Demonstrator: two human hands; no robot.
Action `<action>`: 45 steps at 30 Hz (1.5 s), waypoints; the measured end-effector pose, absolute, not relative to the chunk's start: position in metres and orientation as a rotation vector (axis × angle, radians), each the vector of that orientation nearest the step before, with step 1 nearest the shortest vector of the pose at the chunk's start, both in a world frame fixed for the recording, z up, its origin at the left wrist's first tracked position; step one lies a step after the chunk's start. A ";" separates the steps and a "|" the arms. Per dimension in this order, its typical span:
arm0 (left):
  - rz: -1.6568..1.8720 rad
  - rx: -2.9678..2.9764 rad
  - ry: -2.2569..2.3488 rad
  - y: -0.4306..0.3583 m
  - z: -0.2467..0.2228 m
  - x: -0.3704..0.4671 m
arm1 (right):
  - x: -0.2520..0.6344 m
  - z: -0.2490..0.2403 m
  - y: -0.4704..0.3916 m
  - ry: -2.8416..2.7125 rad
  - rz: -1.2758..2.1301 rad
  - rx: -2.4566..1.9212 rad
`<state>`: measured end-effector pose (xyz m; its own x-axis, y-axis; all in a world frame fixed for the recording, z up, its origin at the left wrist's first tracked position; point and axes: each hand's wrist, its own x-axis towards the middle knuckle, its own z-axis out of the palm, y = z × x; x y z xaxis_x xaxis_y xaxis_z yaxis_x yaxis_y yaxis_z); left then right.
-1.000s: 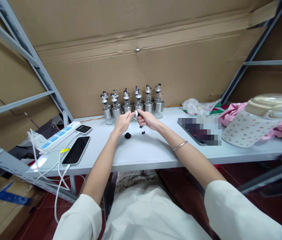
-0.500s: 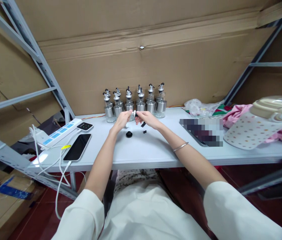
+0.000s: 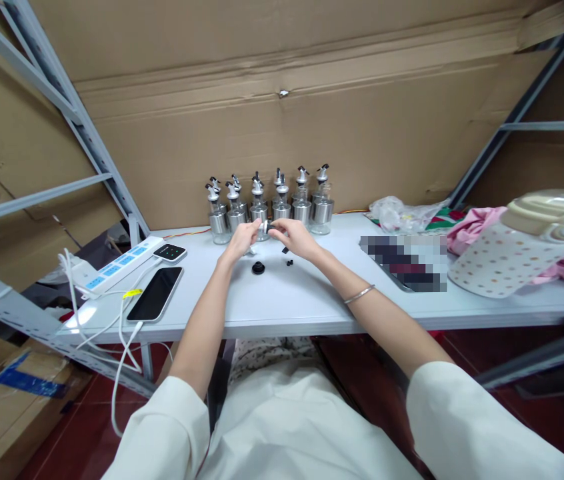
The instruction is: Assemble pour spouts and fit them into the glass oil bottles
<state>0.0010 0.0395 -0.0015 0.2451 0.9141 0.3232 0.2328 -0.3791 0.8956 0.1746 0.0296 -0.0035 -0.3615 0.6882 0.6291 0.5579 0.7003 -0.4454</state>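
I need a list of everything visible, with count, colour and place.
Table: one, white, centre
Bottles: about twelve, silver, rear
Fitting: one, white-black, centre
Round part: one, black, centre
Small pieces: several, black, centre
Power strip: one, white, left
Phone: one, black, left
Device: one, black, left
Cables: several, white, left
Blurred item: one, dark, right
Bag: one, clear, right
Container: one, white, right
Cloth: count unclear, pink, right
Panels: several, brown, behind
Frame: one, grey, sides
Box: one, brown, left
Bracelet: one, silver, right forearm
Left hand, right hand: two, bare, at fitting
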 end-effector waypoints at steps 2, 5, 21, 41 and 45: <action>1.182 1.773 1.051 0.039 -0.001 0.001 | 0.175 -0.005 0.032 -2.053 0.154 -0.910; 1.194 1.761 1.033 0.038 0.001 0.001 | 0.176 -0.008 0.035 -2.044 0.083 -0.852; 1.136 1.588 0.969 0.038 0.004 -0.002 | 0.176 -0.005 0.028 -2.090 -0.236 -0.700; 1.068 1.469 0.970 0.034 0.009 -0.002 | 0.175 -0.002 0.027 -2.123 -0.289 -0.636; 1.065 1.432 0.989 0.034 0.007 -0.001 | 0.175 -0.003 0.027 -2.158 -0.335 -0.637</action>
